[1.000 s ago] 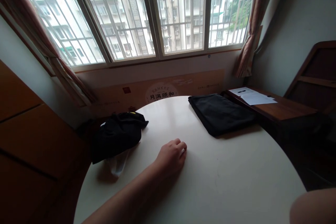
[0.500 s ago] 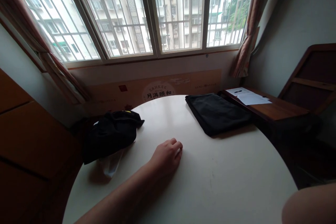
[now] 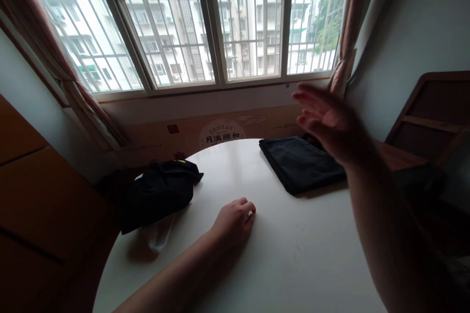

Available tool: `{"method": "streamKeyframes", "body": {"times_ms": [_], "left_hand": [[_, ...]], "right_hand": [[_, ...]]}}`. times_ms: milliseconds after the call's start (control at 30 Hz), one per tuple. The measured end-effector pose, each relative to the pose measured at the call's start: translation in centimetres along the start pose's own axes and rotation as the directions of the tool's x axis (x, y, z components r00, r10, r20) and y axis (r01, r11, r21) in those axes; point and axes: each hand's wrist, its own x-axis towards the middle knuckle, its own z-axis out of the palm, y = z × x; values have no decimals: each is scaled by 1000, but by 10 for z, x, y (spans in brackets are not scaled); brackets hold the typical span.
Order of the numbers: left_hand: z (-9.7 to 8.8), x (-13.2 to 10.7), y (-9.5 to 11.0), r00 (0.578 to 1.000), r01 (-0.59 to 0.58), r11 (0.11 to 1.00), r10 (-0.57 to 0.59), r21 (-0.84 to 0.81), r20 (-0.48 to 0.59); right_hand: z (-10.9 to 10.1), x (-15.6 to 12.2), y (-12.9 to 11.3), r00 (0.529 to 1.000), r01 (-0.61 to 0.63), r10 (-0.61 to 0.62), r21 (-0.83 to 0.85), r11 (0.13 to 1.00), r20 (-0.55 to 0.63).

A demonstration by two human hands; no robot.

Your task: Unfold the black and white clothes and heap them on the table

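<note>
My left hand (image 3: 235, 219) rests on the white round table (image 3: 279, 274) near its middle, fingers curled in. A small pale patch shows between thumb and fingers; I cannot tell whether it is an object or the tabletop. My right hand (image 3: 328, 124) is raised at the right with its fingers apart, slightly blurred and holding nothing. Behind it, partly covered from view, lies a flat folded black cloth item (image 3: 301, 166). At the table's left edge sits a bunched black cloth item (image 3: 157, 195), with clear plastic (image 3: 160, 235) sticking out beneath it.
A printed cardboard panel (image 3: 176, 132) stands behind the table, under a barred window (image 3: 242, 29) with curtains at both sides. A wooden cabinet (image 3: 29, 176) is at the left. On the right are a wooden surface (image 3: 400, 154) and a chair back (image 3: 433, 102).
My right arm has come up from the lower right corner, and its open hand now hides the papers at the right. My left hand stays in place. The view has tilted up slightly.
</note>
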Motion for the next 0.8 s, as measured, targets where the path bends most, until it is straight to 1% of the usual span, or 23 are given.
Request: {"method": "streamKeyframes", "body": {"times_ms": [33,67,100,133,167,233,267,300,333,433,533,667,700,733,767,800], "left_hand": [[0,0,0,1000,8,1000,-8,-13,-7],[0,0,0,1000,15,1000,-16,-25,-16],[0,0,-1,999,22,999,-23,-35,-26],[0,0,-1,999,28,999,-30,-43,-36],[0,0,-1,998,34,998,-36,-50,-44],[1,0,-2,997,42,997,-45,-60,-57],[1,0,-3,997,43,997,-47,-65,-62],[2,0,-3,997,43,997,-48,-71,-67],[2,0,-4,996,44,996,-50,-76,-72],[3,0,-5,995,49,995,-56,-82,-82],[3,0,-6,995,48,996,-55,-77,-83],[3,0,-5,994,51,994,-60,-94,-94],[3,0,-4,993,55,992,-67,-112,-100],[3,0,-4,991,60,989,-75,-135,-110],[3,0,-3,989,61,985,-82,-161,-125],[2,0,-3,985,58,980,-87,-189,-151]], "right_hand": [[8,-1,11,1000,-1,5,-132,991,26],[17,-2,26,997,-29,48,-295,955,56],[26,-4,44,990,-80,125,-462,883,68],[35,-8,63,966,-153,248,-609,778,74],[43,-11,82,927,-208,368,-720,662,70],[56,-21,113,846,-238,530,-850,470,56],[60,-26,125,819,-239,572,-883,405,41],[63,-31,133,806,-235,592,-900,367,31],[66,-34,138,803,-231,595,-909,347,23],[69,-40,142,820,-230,572,-909,349,11],[68,-40,143,828,-272,561,-894,355,-30],[57,-33,140,835,-345,542,-859,377,-98],[52,-28,136,846,-364,520,-838,406,-116],[46,-22,130,867,-382,480,-799,465,-135],[39,-15,122,891,-396,425,-731,556,-160],[32,-8,113,911,-399,365,-627,669,-190]]}}
